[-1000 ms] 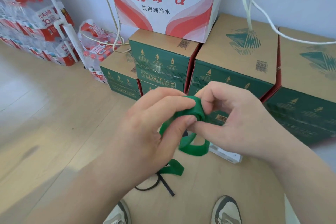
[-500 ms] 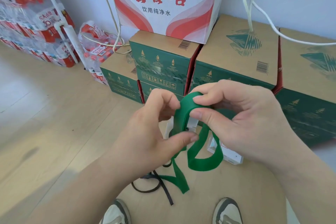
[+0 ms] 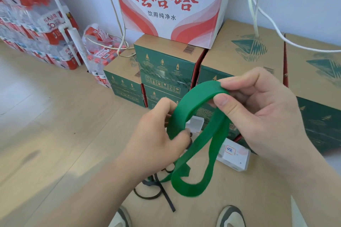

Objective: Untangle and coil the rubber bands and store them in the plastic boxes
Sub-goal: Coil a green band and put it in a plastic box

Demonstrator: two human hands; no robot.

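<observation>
the wide flat green rubber band (image 3: 193, 100) is held above the floor (image 3: 55, 134), pinched on top by the right hand (image 3: 262, 116), gripped lower by the left hand (image 3: 155, 140). should either grip be slackened, its loop could be retangled with the thin dark band (image 3: 147, 197) below.
</observation>
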